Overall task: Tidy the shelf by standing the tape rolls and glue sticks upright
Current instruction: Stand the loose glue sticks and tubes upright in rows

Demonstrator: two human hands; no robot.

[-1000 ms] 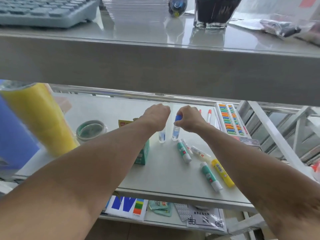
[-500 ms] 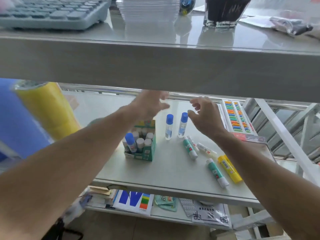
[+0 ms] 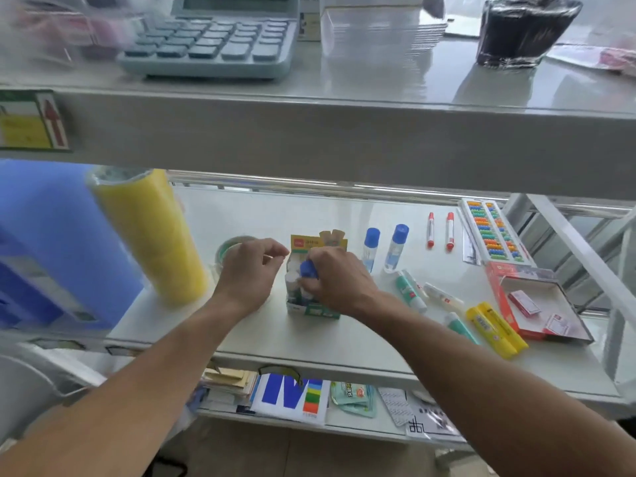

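On the middle shelf [image 3: 344,342] stands a small green box of glue sticks [image 3: 311,309]. My right hand [image 3: 335,278] is over it, fingers closed on a blue-capped glue bottle [image 3: 307,270] in the box. My left hand [image 3: 249,266] hovers just left of the box with curled fingers that hold nothing. Two blue-capped glue bottles [image 3: 371,246] [image 3: 395,247] stand upright behind. Green glue sticks [image 3: 409,292] [image 3: 461,327], a white one [image 3: 442,297] and two yellow ones [image 3: 495,328] lie flat to the right. A flat tape roll [image 3: 229,247] lies behind my left hand, a tall yellow tape stack [image 3: 151,235] to its left.
Two red-capped pens [image 3: 440,230], a bead abacus [image 3: 492,232] and an open red box [image 3: 537,301] sit at the right. A blue folder [image 3: 44,246] fills the left end. The upper shelf carries a calculator [image 3: 213,39] and a dark jar [image 3: 519,32]. Papers lie on the lower shelf.
Both hands have come back from the two upright bottles to the glue stick box. My right hand has closed on the blue-capped bottle there. The view has dropped and shifted.
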